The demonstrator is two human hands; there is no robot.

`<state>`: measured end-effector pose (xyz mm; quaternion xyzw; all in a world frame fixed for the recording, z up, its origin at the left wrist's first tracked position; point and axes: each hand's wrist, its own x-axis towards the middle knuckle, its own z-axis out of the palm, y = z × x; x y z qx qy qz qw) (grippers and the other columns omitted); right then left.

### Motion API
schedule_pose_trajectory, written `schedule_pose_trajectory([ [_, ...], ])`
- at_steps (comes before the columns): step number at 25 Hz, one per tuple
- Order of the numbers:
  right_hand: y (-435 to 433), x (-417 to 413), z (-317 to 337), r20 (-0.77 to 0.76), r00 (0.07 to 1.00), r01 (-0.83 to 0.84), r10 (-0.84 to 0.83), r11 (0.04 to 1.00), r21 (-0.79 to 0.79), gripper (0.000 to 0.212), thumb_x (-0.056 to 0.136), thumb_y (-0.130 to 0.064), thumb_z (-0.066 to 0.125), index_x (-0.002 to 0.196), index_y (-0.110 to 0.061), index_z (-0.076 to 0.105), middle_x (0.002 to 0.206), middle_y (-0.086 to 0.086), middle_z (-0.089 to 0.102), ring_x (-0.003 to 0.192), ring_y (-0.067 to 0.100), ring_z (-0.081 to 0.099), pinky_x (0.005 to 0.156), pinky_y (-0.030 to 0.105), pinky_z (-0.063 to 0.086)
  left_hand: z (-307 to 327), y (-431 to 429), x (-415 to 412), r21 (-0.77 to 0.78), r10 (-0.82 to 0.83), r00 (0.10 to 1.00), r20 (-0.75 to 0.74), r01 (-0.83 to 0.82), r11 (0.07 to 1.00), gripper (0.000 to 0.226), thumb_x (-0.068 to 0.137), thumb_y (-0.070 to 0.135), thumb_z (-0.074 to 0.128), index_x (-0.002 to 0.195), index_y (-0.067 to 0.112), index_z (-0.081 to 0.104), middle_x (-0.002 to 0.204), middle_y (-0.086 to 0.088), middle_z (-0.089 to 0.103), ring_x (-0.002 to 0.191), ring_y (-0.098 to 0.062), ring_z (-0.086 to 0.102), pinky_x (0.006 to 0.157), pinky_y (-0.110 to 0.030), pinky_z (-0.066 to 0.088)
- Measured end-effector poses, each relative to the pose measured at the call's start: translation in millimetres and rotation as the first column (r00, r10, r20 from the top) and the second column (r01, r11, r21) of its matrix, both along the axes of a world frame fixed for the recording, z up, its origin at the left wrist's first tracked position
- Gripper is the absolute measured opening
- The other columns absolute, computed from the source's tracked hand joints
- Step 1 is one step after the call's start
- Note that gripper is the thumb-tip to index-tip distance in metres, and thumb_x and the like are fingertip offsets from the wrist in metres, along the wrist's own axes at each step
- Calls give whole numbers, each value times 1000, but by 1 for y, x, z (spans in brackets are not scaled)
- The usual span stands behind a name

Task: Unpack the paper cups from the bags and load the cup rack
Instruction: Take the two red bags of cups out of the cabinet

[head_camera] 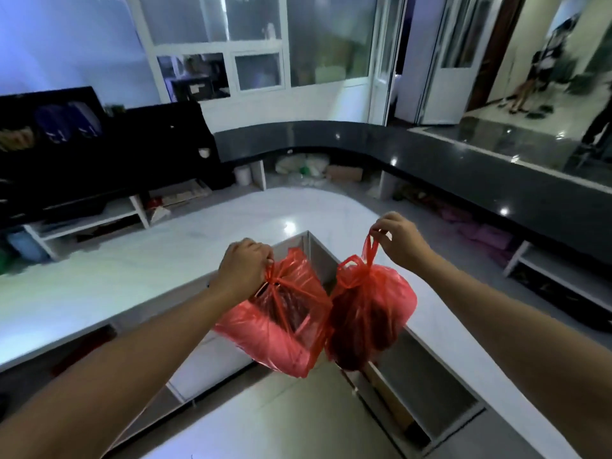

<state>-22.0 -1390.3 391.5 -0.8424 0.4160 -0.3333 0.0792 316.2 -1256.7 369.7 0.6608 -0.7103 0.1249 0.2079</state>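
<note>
Centre frame, near the counter (pixel 99 276) corner: left bag (pixel 281 326) is clasped by left grip (pixel 246 266), right bag (pixel 374 313) by right grip (pixel 399 238).

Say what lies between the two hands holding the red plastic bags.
Head view: between the left hand and right hand pokes the left red plastic bag's top; behind, the white counter's corner.

White glossy L-shaped worktop (pixel 99 276) runs across the front, w/ open grey-white shelving (pixel 430 395) under its right leg. Beyond it, a dark grey polished curved counter (pixel 331 137) wraps rear & right side; ceiling-light spots reflect on both. Under the counter: brown cardboard box (pixel 344 173) and pale plastic bundles (pixel 304 167). Black cabinet unit (pixel 99 154) at left. Back wall has white-framed frosted-glass windows (pixel 251 44), w/ white folding door panels (pixel 453 61) to the right. Pale glossy floor tiles (pixel 291 419) below.
</note>
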Motion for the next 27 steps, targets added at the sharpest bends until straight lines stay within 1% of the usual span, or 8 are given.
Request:
schedule_pose_trajectory([
  [3,-60,6,34,79,996,54,-48,996,-74,7,89,-10,72,95,-8,76,100,4,65,83,24,65,78,39,56,30,-70,4,-88,-24,998,-65,18,996,9,81,9,71,82,18,69,79,1,70,85,-28,59,77,-37,45],
  [5,-91,7,47,112,989,105,-95,991,-87,7,89,-9,71,95,-8,76,100,4,64,85,22,65,79,35,55,45,-116,2,-105,-56,992,-114,44,993,10,83,8,68,83,17,68,80,-1,69,86,-29,58,77,-39,45],
  [7,-121,3,52,111,986,141,-128,983,-116,6,89,-10,70,93,-10,75,100,2,63,85,21,64,79,36,55,52,-165,-1,-103,-116,988,-101,106,989,9,84,10,67,86,19,68,83,0,70,89,-29,58,80,-41,46],
  [12,-182,-12,50,109,941,327,-320,943,-58,8,92,-13,68,95,-11,75,101,0,62,86,20,63,79,36,52,43,-284,-12,-73,-241,965,-99,235,969,7,86,17,64,84,22,65,85,2,69,91,-28,58,83,-42,46],
  [16,-214,-29,47,71,838,540,-540,841,20,12,94,-15,64,99,-13,74,104,-2,62,91,18,61,80,34,50,33,-367,-33,-20,-401,901,-165,404,915,9,89,14,64,82,20,66,83,4,68,91,-24,56,82,-41,46],
  [21,-220,-56,32,9,698,714,-716,697,70,15,96,-18,61,102,-11,74,106,-1,61,96,20,62,84,35,50,10,-440,-77,24,-598,787,-150,608,794,8,90,14,64,83,19,66,83,1,65,92,-24,55,80,-40,45],
  [24,-214,-77,19,-53,629,776,-776,622,100,15,96,-21,61,101,-14,73,106,-2,60,95,20,62,84,38,52,-3,-469,-112,57,-652,734,-192,671,739,11,89,13,65,81,21,64,82,3,65,89,-24,55,76,-38,44],
  [27,-217,-100,10,-82,588,808,-804,580,108,15,96,-20,61,101,-13,73,107,2,61,96,22,63,85,37,51,-9,-496,-137,86,-653,725,-219,681,728,12,89,15,66,82,24,63,81,4,67,90,-23,56,77,-37,43],
])
